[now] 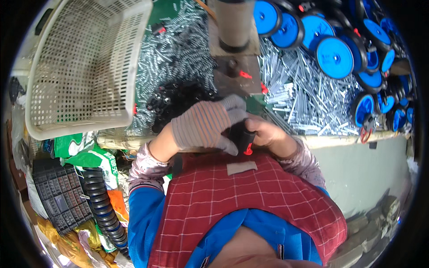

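Note:
In front of my chest, both hands are around a black plastic part with a red tab at its lower end. My left hand, in a pale striped glove, is closed with thumb and fingers on the part's left side. My right hand is bare and pinches the part from the right. Its other fingers are partly hidden. A pile of small black parts lies just beyond my left hand. Past both hands stands a metal press post above a metal plate with a loose red piece.
A white perforated basket stands at left beside a heap of metal springs. At right lie metal pins and blue wheels with black rims. Below left are a black crate and stacked black rings.

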The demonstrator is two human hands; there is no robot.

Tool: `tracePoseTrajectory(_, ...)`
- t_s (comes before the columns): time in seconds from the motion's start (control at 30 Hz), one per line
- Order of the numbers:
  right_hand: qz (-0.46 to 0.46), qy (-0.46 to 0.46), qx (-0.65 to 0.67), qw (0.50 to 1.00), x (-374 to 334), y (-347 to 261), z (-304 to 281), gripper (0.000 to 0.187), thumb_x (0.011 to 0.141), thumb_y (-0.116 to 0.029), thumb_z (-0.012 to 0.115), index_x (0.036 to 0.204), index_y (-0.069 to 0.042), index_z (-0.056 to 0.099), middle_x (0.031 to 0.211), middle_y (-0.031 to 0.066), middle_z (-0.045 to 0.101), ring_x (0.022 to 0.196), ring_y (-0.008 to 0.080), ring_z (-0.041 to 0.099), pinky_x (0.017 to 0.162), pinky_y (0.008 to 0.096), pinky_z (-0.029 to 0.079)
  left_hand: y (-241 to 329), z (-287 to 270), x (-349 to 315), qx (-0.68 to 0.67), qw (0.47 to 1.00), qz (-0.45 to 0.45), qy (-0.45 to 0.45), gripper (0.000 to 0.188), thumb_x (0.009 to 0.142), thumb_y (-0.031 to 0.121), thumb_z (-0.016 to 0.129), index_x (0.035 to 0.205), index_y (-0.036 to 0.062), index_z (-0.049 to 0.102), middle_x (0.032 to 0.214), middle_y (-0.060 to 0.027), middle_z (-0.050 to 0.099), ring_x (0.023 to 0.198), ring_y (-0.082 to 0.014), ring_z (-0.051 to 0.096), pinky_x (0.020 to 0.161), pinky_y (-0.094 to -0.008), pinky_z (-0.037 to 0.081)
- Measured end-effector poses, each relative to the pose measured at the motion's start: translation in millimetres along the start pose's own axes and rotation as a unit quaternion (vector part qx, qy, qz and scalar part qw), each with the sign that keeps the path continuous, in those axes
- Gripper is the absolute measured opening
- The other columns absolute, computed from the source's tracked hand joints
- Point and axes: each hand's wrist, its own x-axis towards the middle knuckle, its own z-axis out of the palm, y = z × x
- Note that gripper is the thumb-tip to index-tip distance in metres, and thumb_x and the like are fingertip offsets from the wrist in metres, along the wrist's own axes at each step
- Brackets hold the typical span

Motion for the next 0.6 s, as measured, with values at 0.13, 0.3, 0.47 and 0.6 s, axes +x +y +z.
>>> tracePoseTrajectory(0.13,-0.011,0.072,-0.004,0.997,-12.0,-6.4,27.3,0.076,0.094,-0.021,0.062,0.156,-0.001,0.024,0.15,0.016,0.043,0.13,0.026,0.054,0.1,0.0401,0.052,-23.8,36.3,15.7,-0.068,0.949,0.08,0.297,0.038,0.096,0.034,0.06,0.116,0.0024,0.059,0.124,-0.0137,0.053,0.105,-0.0237,0.059,0.092,-0.0348,0.048)
tracePoseTrajectory(0.3,-0.106,0.114,0.006,0.988,-24.6,-4.0,13.4,0.073,0.094,-0.019,0.064,0.154,-0.002,0.027,0.142,0.012,0.051,0.126,0.0233,0.056,0.099,0.0383,0.052,-31.4,66.1,24.1,-0.107,0.899,0.026,0.424,0.048,0.089,0.029,0.071,0.127,0.0038,0.055,0.13,-0.0183,0.051,0.107,-0.026,0.059,0.09,-0.0345,0.052)
tracePoseTrajectory(0.47,-0.201,0.277,-0.199,0.918,-20.0,-10.3,18.4,0.071,0.087,-0.007,0.072,0.149,-0.002,0.038,0.13,0.009,0.058,0.118,0.0169,0.056,0.102,0.0325,0.046,-10.1,75.3,9.3,-0.103,0.954,-0.081,0.271,0.065,0.088,0.027,0.076,0.14,0.0049,0.044,0.137,-0.0182,0.052,0.124,-0.027,0.055,0.101,-0.0382,0.048)
tracePoseTrajectory(0.6,-0.144,0.31,-0.343,0.875,-20.5,-13.4,30.4,0.077,0.083,-0.003,0.071,0.151,-0.002,0.036,0.136,0.0097,0.055,0.125,0.0187,0.052,0.109,0.0316,0.038,-10.3,83.0,4.7,-0.26,0.922,-0.123,0.259,0.075,0.085,0.025,0.08,0.144,0.0049,0.037,0.134,-0.0168,0.057,0.12,-0.0267,0.06,0.1,-0.037,0.05)
